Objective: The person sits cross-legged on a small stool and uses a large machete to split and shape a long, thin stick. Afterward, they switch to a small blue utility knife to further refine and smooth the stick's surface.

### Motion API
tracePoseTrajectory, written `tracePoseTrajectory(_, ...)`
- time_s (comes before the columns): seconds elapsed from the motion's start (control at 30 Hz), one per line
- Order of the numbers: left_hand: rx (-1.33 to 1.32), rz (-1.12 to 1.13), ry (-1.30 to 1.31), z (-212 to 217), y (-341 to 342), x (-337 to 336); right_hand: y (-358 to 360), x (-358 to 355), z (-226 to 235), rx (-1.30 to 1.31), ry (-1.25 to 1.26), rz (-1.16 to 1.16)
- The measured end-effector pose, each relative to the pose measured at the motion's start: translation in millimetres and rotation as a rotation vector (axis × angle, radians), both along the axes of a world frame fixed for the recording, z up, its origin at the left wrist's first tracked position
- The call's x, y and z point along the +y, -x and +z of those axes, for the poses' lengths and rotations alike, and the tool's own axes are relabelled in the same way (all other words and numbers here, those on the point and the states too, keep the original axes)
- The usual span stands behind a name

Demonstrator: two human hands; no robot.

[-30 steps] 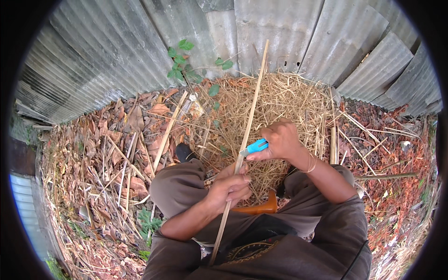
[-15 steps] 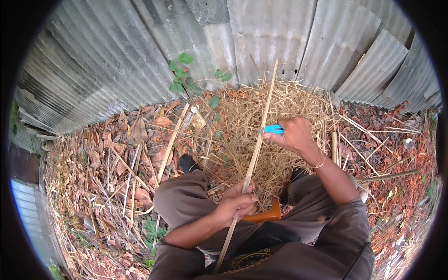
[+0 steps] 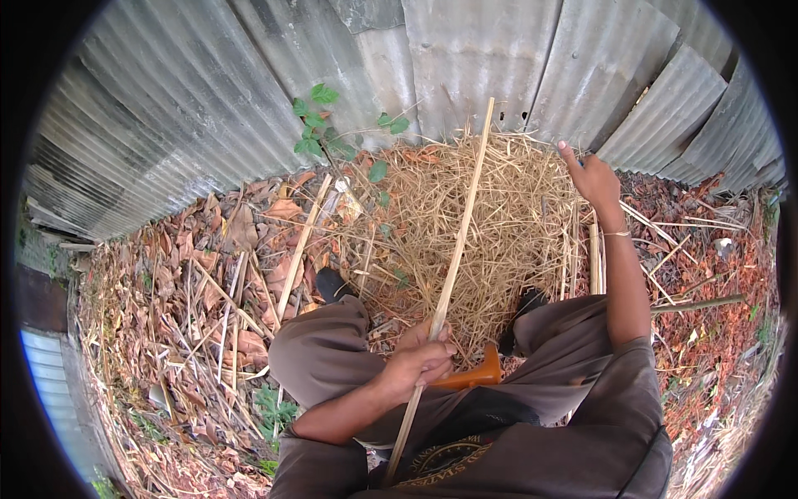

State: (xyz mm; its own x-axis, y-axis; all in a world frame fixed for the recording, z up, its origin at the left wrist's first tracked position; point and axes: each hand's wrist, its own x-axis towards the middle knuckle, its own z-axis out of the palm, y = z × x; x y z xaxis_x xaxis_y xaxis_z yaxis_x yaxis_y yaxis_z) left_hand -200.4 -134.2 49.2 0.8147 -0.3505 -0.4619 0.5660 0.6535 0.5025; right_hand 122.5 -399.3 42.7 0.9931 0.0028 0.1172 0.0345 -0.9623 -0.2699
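Observation:
My left hand (image 3: 420, 358) is closed round a long pale bamboo strip (image 3: 462, 233). The strip slants up and slightly right from my lap, past the straw, toward the metal wall. Out to the right, near the foot of the wall, my raised right hand (image 3: 595, 179) is away from the strip. Its thumb points up. The fingers are curled round the blue utility knife, now almost wholly hidden, with only a small dark bit showing. Just right of my left hand, an orange-brown curved handle (image 3: 475, 374) lies between my legs.
A heap of thin shavings (image 3: 499, 216) lies before my feet. Corrugated metal sheets (image 3: 482, 58) stand behind it. Dry leaves (image 3: 199, 258) and loose strips cover the ground at left. A green plant (image 3: 314, 125) grows by the wall. A stick (image 3: 698, 304) lies at right.
My right hand has moved away from the strip, up and to the right, carrying the utility knife. My left hand keeps its hold on the bamboo strip in nearly the same place.

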Motion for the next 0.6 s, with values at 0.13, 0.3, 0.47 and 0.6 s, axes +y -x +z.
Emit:
tracePoseTrajectory(0.13, 0.004, 0.086, -0.037, 5, -7, 10, 103, 80, 19, 0.039, -0.110, 0.532)
tracePoseTrajectory(0.3, -0.004, 0.096, -0.050, 9, -11, 10, 165, 112, 6, -0.024, -0.132, 0.914)
tracePoseTrajectory(0.47, -0.030, 0.116, -0.126, 8, -12, 12, 171, 111, 10, -0.092, -0.072, 0.934)
tracePoseTrajectory(0.6, -0.046, 0.087, -0.226, 10, -13, 12, 174, 111, -1, -0.155, -0.079, 0.965)
